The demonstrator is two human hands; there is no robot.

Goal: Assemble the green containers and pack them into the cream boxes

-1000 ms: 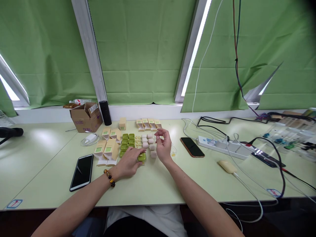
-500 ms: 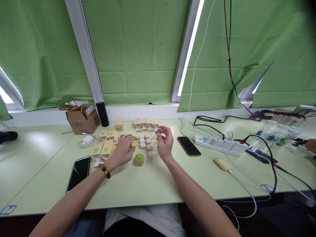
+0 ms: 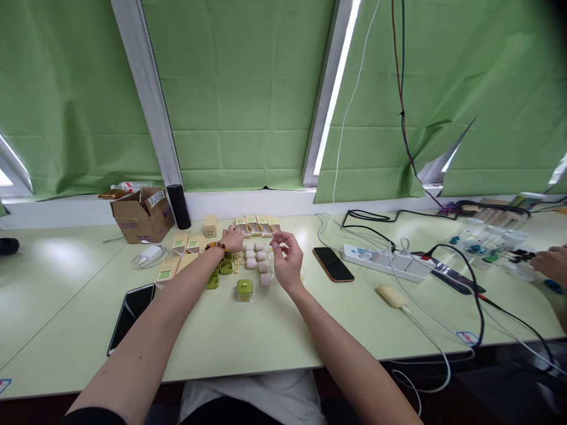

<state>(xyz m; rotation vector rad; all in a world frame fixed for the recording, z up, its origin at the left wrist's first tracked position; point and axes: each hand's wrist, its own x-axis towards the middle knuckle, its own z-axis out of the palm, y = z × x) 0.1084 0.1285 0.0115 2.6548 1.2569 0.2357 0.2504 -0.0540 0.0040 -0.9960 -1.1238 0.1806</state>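
Observation:
My left hand point(image 3: 233, 239) reaches to the far side of the small parts, by the row of small cream boxes point(image 3: 253, 226). Its fingers point away and down, and the fingertips are hidden. My right hand point(image 3: 289, 260) is closed with thumb and forefinger together, beside clear containers that it partly covers; anything in the pinch is too small to make out. Between the hands stand several pale pink cylinders point(image 3: 251, 263) and small yellow pieces point(image 3: 238, 260). Green square lids point(image 3: 225, 268) lie under my left forearm. Nearer me stands a clear square jar with a green lid point(image 3: 244, 290).
Cream boxes point(image 3: 166, 272) and a phone point(image 3: 132, 316) lie at left, with a cardboard box point(image 3: 142, 215) and black cylinder point(image 3: 179, 206) behind. To the right are another phone point(image 3: 333, 264), a power strip point(image 3: 385, 262), cables and another person's hand point(image 3: 551, 265).
My left hand has moved away from me and slightly right, uncovering the green lids. My right hand stays pinched in nearly the same place. The view has shifted slightly.

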